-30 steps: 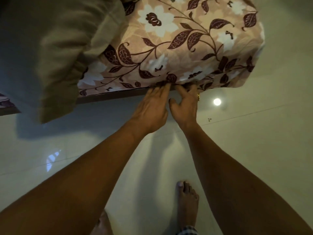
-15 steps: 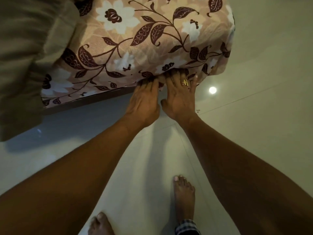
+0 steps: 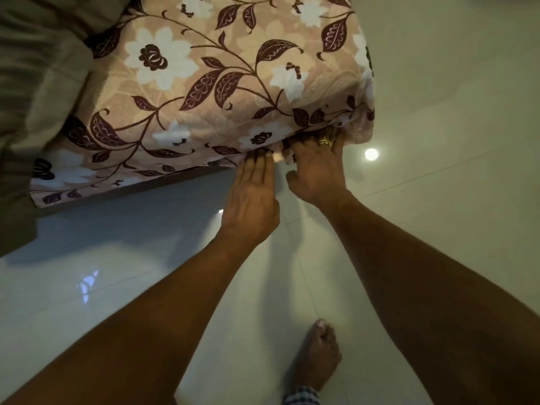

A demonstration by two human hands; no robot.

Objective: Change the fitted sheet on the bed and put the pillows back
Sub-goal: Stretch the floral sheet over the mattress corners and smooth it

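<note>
- the floral fitted sheet (image 3: 219,92) covers the near right corner of the bed (image 3: 146,186), with its hem bunched low at that corner.
- the left hand (image 3: 251,197) reaches to the hem, fingers (image 3: 257,166) straight and close together, tips touching the cloth edge.
- the right hand (image 3: 318,171), wearing a gold ring (image 3: 324,140), sits just right of it. its tips are hidden under the hem, so i cannot tell whether they grip the sheet.
- an olive cloth (image 3: 38,83) hangs over the bed's left side.
- a bare foot (image 3: 318,355) stands on the glossy tiled floor (image 3: 438,200).
</note>
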